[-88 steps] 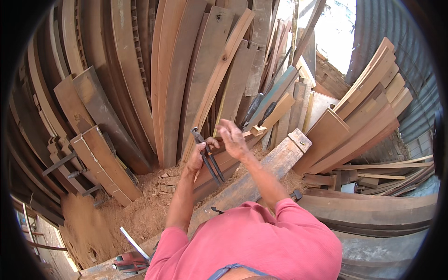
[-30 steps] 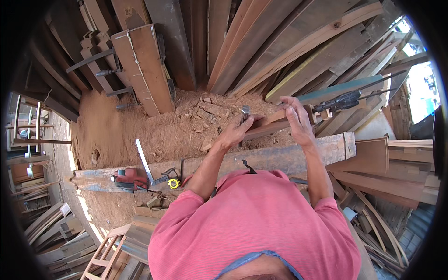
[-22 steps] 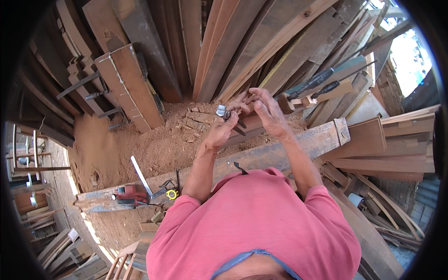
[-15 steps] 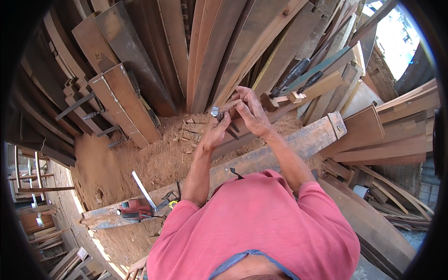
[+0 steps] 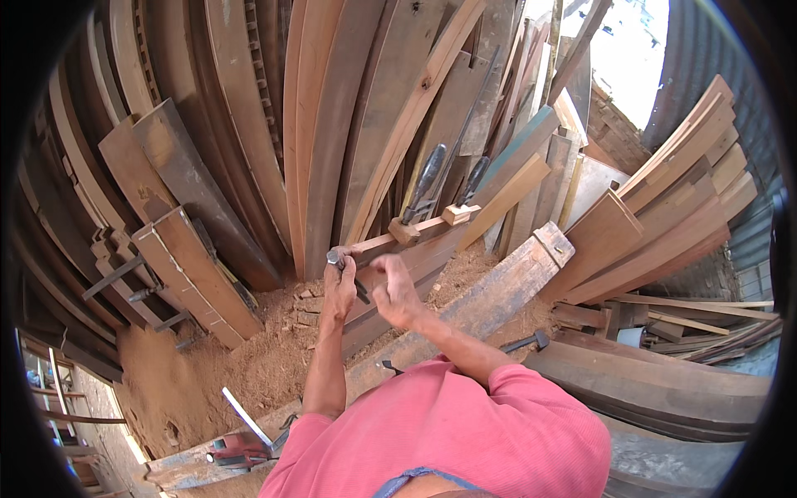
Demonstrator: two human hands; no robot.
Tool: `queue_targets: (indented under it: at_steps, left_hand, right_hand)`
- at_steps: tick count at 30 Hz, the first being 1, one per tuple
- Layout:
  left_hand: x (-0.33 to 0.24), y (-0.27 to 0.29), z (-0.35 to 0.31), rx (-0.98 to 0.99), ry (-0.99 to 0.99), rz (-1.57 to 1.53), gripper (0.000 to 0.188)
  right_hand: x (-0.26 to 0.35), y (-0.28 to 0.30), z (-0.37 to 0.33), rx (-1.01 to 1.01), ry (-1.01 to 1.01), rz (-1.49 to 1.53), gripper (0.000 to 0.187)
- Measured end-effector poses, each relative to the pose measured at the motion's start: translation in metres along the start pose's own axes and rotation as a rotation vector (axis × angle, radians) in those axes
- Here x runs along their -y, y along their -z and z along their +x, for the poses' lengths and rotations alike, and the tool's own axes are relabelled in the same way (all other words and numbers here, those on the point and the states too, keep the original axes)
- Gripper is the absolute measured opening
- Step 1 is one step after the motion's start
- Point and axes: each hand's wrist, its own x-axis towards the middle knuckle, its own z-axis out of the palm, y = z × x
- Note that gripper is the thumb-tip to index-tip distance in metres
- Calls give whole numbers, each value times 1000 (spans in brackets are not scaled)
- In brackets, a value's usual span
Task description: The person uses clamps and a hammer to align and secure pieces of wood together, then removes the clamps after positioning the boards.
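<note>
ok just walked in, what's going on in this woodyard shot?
A person in a pink shirt stands among stacked planks. The left hand grips a small metal tool, raised in front of a long wooden strip with small blocks on it. The right hand is beside it, fingers bent. A hammer lies on the beam below, a red power tool at lower left.

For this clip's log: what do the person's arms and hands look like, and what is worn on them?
Both arms come up from the lower edge out of a pink short-sleeved shirt whose sleeves end above the elbows, so the forearms are bare. The left hand and right hand are bare too: no gloves. No watch, ring or wristband shows. A blue-grey strip shows at the neckline.
</note>
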Motion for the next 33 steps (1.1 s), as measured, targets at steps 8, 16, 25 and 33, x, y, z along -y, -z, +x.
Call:
queue_targets:
  at_steps: [8, 16, 25, 33]
  left_hand:
    - [11, -4, 2, -60, 17, -16, 22]
    - [12, -2, 3, -121, 7, 31, 22]
    - [4, -5, 3, -178, -135, 70, 25]
    - [13, -1, 8, -142, 60, 70, 32]
  right_hand:
    - [19, -29, -27, 248, -288, -272, 58]
    - [-2, -48, -17, 215, -335, -203, 53]
    - [-23, -67, -18, 219, -281, -194, 34]
    - [-18, -48, -43, 384, -297, 59, 37]
